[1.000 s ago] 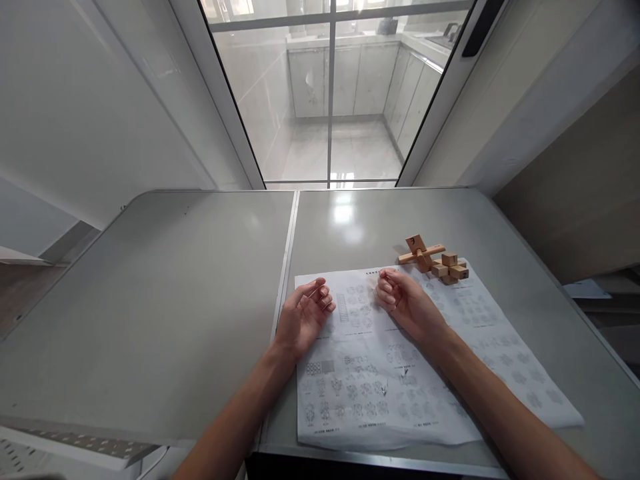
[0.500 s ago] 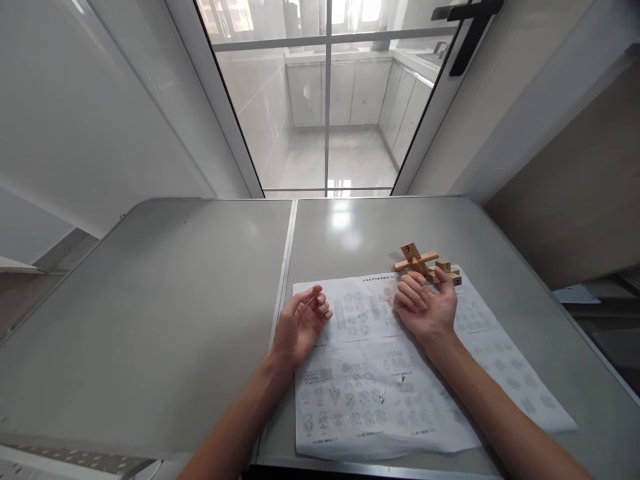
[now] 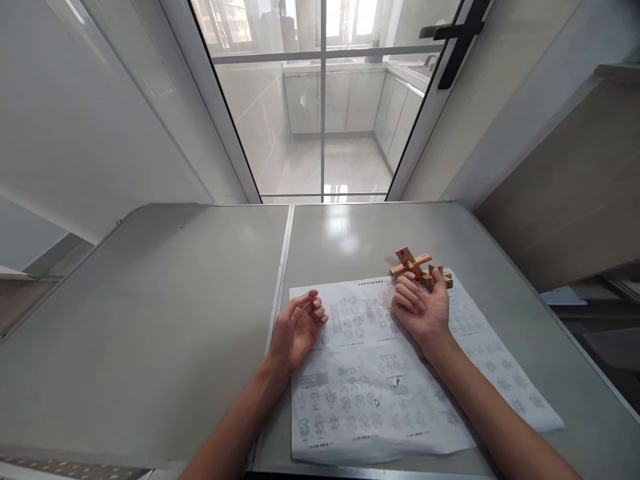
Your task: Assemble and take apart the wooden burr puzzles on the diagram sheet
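My left hand (image 3: 299,325) rests palm up at the left edge of a printed paper sheet (image 3: 350,367), its fingers loosely curled and apart, holding nothing. Palm up too, my right hand (image 3: 423,305) lies on the upper part of the sheet with bent fingers and a raised thumb; I see nothing in it. Just behind its fingers are several wooden puzzle pieces (image 3: 411,262), some crossed over each other, one with a dark mark. The hand partly hides them, and whether it touches them I cannot tell. The sheet carries rows of small diagrams and has two small torn spots.
The grey folding table (image 3: 215,300) has a seam (image 3: 283,260) left of the sheet. Beyond its far edge stands a glass door (image 3: 323,120) with a black handle (image 3: 457,40). A brown panel (image 3: 565,173) and dark shelves are to the right.
The whole view has shifted slightly, with the door sitting a little lower and the table things a little left. Both hands keep the same pose, and the wooden pieces stay in place.
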A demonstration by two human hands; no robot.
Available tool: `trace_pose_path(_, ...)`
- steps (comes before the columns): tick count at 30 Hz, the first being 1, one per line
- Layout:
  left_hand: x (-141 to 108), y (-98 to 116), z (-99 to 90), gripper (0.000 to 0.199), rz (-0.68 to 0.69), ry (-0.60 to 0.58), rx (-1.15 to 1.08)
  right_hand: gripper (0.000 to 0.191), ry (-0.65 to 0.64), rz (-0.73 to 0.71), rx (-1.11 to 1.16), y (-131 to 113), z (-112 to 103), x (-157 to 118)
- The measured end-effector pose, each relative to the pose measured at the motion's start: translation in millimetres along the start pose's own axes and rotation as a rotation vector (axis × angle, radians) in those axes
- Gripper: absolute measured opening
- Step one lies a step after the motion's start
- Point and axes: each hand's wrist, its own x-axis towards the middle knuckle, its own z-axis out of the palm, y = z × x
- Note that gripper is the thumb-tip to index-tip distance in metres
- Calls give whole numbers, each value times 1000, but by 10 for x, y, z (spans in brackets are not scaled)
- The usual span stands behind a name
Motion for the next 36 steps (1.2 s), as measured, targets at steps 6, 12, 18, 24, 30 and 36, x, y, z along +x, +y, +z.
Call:
trace_pose_path(6, -2, 3, -8, 14, 0, 3, 7, 36, 23, 3, 5, -22, -4, 6)
trace_pose_path(12, -7, 16, -1, 14, -6, 2, 7, 33, 48, -31, -6, -43, -9, 13)
trace_pose_path(18, -14, 20, 6, 13, -15, 16, -5, 25, 20, -71, -49, -60, -44, 22)
trace_pose_path(24, -13, 23, 3, 14, -21, 14, -19, 22, 57, -103, -88, -77, -61, 28)
trace_pose_path(30, -32, 34, 35, 14, -24, 26, -13, 23, 114, -163, -191, -105, -80, 43)
trace_pose_path(36, -37, 39, 51, 12, -31, 36, -7, 32, 157, -154, -244, -120, -75, 44)
